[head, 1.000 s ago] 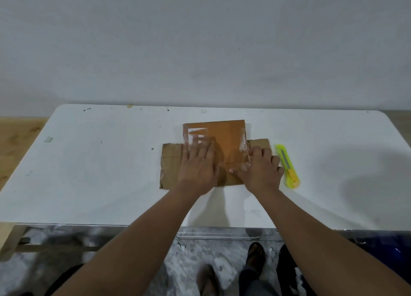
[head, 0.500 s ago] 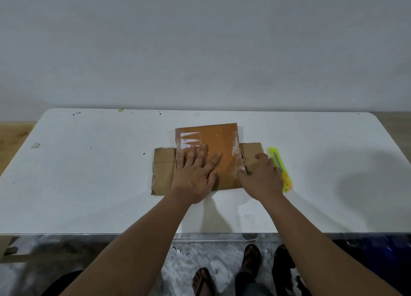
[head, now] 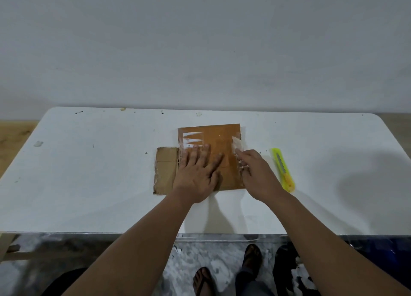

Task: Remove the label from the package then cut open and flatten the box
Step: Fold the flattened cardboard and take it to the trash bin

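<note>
Flattened box, tape coming off

On the white table [head: 89,184], mid-width, the flattened cardboard box [head: 213,144] lies glossy with tape; the left hand [head: 198,173] presses flat, while the right hand [head: 255,173], palm-down before, now pinches clear tape [head: 236,143] upward beside the yellow utility knife [head: 283,169].
</note>
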Demonstrator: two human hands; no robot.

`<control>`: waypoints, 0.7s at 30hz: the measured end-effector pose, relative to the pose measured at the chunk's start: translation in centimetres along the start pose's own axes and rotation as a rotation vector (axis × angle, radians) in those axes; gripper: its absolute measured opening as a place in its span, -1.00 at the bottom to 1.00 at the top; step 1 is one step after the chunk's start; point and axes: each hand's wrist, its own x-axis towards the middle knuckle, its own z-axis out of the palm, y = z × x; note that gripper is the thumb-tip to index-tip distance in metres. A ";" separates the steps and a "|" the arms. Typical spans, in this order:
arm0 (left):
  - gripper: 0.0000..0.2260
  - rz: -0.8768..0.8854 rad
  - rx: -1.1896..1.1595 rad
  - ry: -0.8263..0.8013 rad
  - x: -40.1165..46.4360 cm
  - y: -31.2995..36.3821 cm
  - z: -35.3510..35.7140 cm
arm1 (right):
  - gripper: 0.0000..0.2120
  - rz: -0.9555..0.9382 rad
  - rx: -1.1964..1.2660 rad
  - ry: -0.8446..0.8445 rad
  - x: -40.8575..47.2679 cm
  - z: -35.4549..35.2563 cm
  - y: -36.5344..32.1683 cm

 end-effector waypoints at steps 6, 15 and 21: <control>-0.45 0.021 -0.031 0.000 -0.3 -0.2 -0.2 | -0.47 -0.205 -0.362 -0.102 0.7 1.9 1.8; -0.46 -0.093 -0.719 0.266 -1.7 -0.9 -2.7 | -0.35 -0.100 -0.707 -0.207 1.1 2.4 0.4; -0.27 -0.797 -0.547 0.231 -3.3 -4.1 -4.2 | -0.36 -0.087 -0.788 -0.228 1.3 2.5 -0.1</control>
